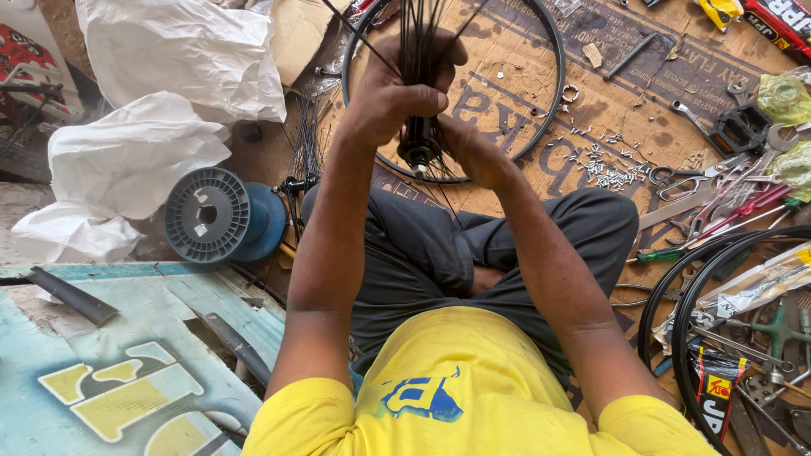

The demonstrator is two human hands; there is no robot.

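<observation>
Two hands on one assembly | I see left hand (397, 97) clenched around bundle of black spokes (416, 38) | right hand (473, 152) grasping wheel hub (419, 152) from beside | hub held above lap, in front of black rim (553, 93) lying on cardboard (625, 93).

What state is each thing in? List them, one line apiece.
left hand: closed around the bundle of spokes
right hand: at the hub, grip hidden
spokes: gathered upright in a bunch
hub: held above the lap
wheel rim: lying flat on the cardboard, unlaced
blue spool: on its side, empty
scissors: lying closed
spoke nipples: scattered loose
</observation>
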